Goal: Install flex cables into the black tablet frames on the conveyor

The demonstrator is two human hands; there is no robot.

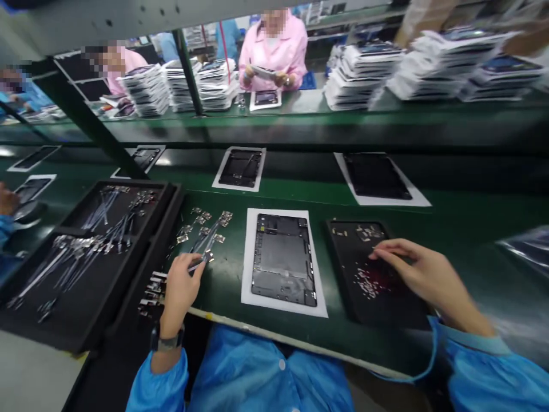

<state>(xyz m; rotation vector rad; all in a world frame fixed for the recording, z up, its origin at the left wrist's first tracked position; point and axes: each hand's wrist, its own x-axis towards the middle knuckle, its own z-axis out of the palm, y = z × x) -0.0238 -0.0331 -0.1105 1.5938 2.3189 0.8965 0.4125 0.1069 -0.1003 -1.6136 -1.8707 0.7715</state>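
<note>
My left hand point(182, 286), wearing a wrist band, is closed at the left of the green bench, pinching a thin flat cable point(197, 265) with a small metal connector at its end. More cables with metal connectors point(206, 232) lie just beyond it. Between my hands a black tablet housing point(283, 260) lies on a white sheet point(247, 286). My right hand point(412, 266) is over a black tray point(343, 306), thumb and fingers pinched together; what they hold, if anything, is too small to name. Tiny pale pieces point(366, 283) and small metal parts point(369, 232) lie in that tray.
Left stands a black foam tray point(124, 280) of cables and connectors. More housings on sheets, such as a dark one point(377, 176), lie along the strip behind. Stacks of wrapped panels point(360, 74) line the far shelf, where a person in pink point(274, 51) works. A green post point(86, 120) slants at left.
</note>
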